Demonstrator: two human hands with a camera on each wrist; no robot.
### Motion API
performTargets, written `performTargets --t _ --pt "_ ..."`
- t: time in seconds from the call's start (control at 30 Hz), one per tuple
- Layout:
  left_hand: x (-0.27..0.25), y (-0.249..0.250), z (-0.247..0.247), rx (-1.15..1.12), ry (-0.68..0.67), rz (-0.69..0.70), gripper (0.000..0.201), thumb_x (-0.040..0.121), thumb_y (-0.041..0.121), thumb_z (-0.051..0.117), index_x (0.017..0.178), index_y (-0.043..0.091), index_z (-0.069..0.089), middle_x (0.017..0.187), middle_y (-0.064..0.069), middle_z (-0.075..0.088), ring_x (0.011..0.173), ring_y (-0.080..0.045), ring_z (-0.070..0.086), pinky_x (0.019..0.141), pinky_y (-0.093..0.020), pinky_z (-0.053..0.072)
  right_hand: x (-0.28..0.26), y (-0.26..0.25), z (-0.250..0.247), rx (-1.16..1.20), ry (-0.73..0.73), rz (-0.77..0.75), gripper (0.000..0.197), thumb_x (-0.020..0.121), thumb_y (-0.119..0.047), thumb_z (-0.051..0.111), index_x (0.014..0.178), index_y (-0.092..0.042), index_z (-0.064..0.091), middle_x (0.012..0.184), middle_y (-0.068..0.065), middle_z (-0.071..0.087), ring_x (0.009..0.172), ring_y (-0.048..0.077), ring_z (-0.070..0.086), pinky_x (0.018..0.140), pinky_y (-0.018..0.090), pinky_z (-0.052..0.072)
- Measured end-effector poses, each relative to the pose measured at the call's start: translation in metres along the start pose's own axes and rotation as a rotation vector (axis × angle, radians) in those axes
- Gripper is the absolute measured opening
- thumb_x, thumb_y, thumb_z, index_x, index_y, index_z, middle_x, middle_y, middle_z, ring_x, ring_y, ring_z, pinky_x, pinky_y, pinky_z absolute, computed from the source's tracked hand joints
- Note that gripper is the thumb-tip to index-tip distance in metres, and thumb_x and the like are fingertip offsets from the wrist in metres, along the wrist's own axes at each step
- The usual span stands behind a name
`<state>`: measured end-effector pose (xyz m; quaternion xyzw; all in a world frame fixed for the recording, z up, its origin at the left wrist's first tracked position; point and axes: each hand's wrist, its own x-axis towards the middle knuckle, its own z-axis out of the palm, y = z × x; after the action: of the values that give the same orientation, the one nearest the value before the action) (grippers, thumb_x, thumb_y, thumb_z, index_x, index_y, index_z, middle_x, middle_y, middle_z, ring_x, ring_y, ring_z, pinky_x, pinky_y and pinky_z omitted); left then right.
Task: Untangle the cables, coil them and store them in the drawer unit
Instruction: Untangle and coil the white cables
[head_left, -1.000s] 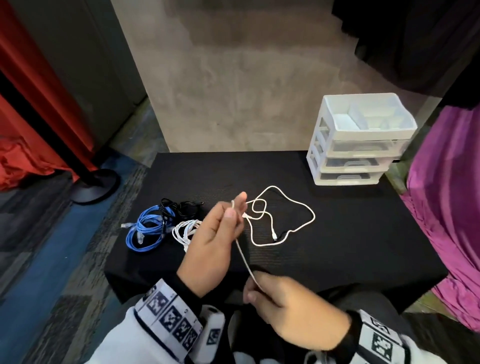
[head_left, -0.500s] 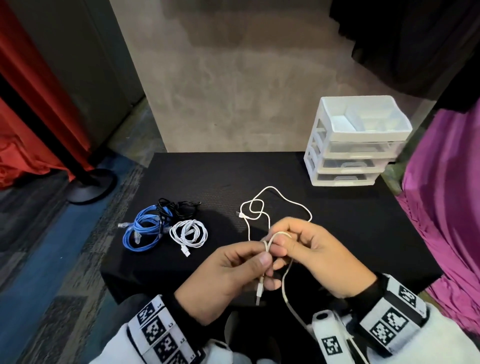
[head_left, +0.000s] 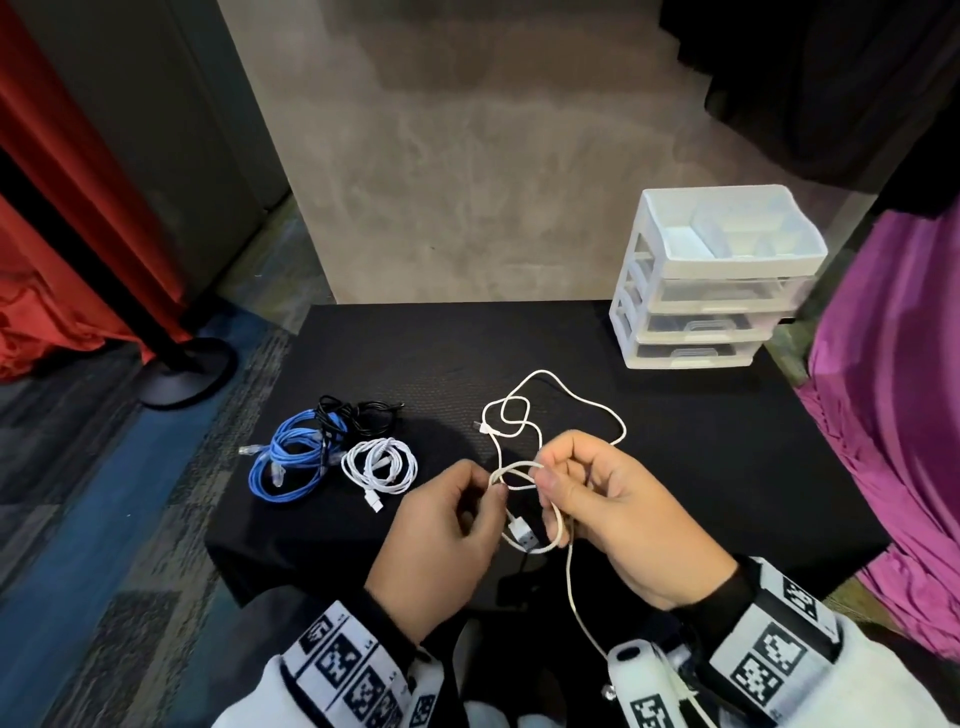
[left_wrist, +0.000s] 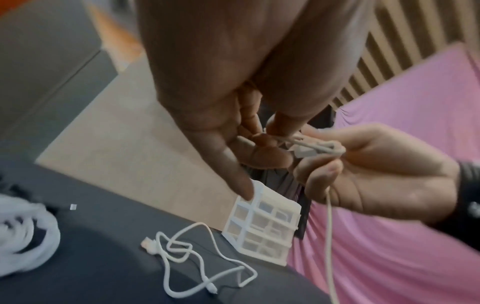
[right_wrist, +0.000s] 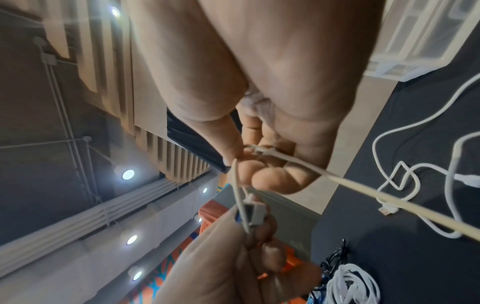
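Above the table's near edge, both hands hold an off-white cable bent into a small loop. My left hand pinches the loop's left side, just above its USB plug. On the right side my right hand pinches the loop, and the cable's tail hangs from it toward my lap. The wrist views show both pinches close up: left hand, right hand, plug. A second white cable lies loose and crossed over itself on the black table. The white drawer unit stands at the far right, its drawers closed.
At the table's left lie three coils: a blue cable, a black cable and a white cable. Magenta cloth hangs at the right edge. A black stand base sits on the floor at left.
My left hand drew back from over the table and my right hand rose to meet it. The straight stretch of cable between them is now a loop with the plug hanging in it.
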<state>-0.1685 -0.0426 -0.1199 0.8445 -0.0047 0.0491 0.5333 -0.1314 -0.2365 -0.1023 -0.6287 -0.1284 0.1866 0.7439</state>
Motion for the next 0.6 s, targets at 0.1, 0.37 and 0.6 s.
performTargets --t 0.1,0.37,0.6 --pt "0.003 -0.005 0.004 0.232 0.047 0.065 0.012 0.093 0.022 0.065 0.086 0.024 0.056 0.062 0.006 0.06 0.054 -0.009 0.055 0.055 -0.029 0.048 0.0 0.003 0.005 -0.093 -0.002 -0.015 0.009 0.104 -0.01 0.062 0.097 -0.005 0.06 0.074 0.011 0.055 0.063 0.025 0.048 0.056 0.027 0.041" --pt "0.002 0.008 -0.005 -0.418 -0.156 -0.249 0.029 0.099 0.037 0.064 0.074 0.021 0.064 0.077 -0.001 0.066 0.08 -0.014 0.061 0.08 -0.031 0.051 0.003 0.004 -0.003 -0.083 0.04 -0.056 0.013 0.105 -0.01 0.059 0.094 -0.003 0.059 0.069 0.01 0.052 0.059 0.021 0.042 0.055 0.027 0.037" --pt "0.0 0.038 -0.007 -1.255 -0.18 -0.506 0.034 0.105 0.035 0.048 0.083 0.011 0.055 0.079 -0.004 0.055 0.047 -0.006 0.044 0.076 -0.035 0.061 0.007 0.02 0.002 -0.081 0.034 -0.065 0.015 0.105 -0.017 0.06 0.094 -0.007 0.061 0.07 0.006 0.053 0.058 0.018 0.043 0.058 0.025 0.041"
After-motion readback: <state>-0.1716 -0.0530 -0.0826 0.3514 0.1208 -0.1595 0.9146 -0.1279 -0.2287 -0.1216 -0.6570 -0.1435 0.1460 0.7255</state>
